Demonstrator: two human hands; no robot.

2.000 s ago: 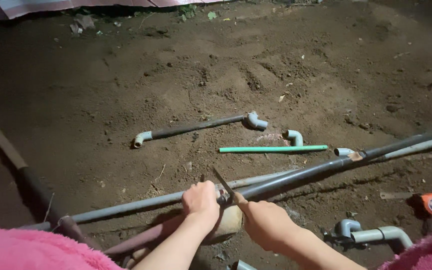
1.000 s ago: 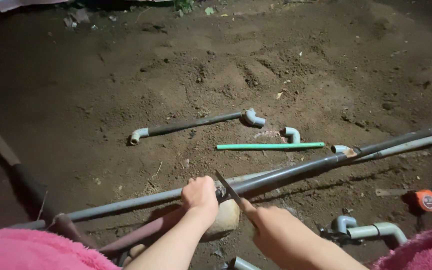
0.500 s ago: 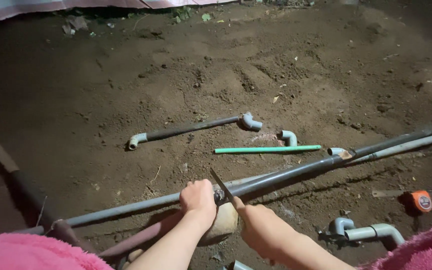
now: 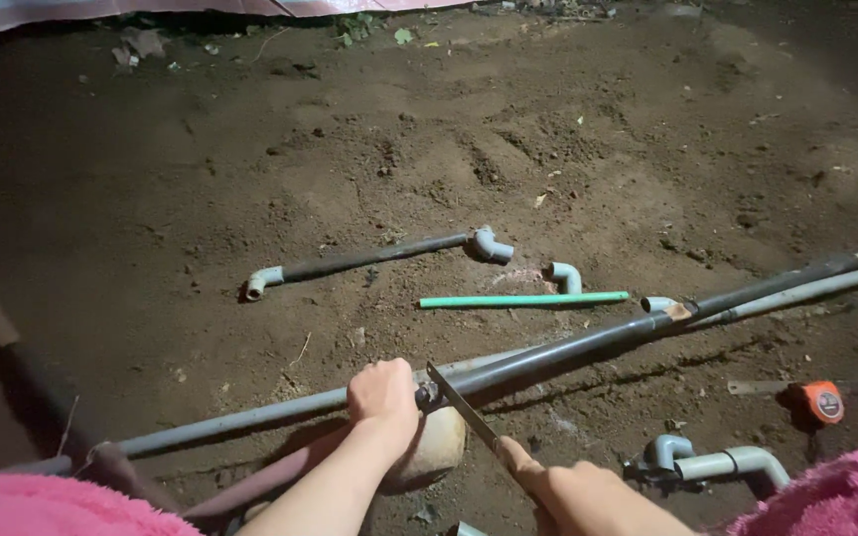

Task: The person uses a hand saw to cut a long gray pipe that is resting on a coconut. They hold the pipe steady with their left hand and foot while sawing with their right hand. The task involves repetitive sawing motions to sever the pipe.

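Bare dirt ground. Left hand [image 4: 382, 395] clamps dark pipe [image 4: 558, 352], whose long axis runs up-right from the grip; right hand [image 4: 568, 491] pinches saw blade [image 4: 461, 407], crossing the pipe just right of the left fist.

On bare dirt, the left hand [image 4: 383, 395] grips a long dark pipe [image 4: 588, 342] resting on a rounded stone [image 4: 436, 449]. The right hand [image 4: 573, 491] holds a thin saw blade [image 4: 461, 407] against it. A green rod [image 4: 523, 300] lies beyond.
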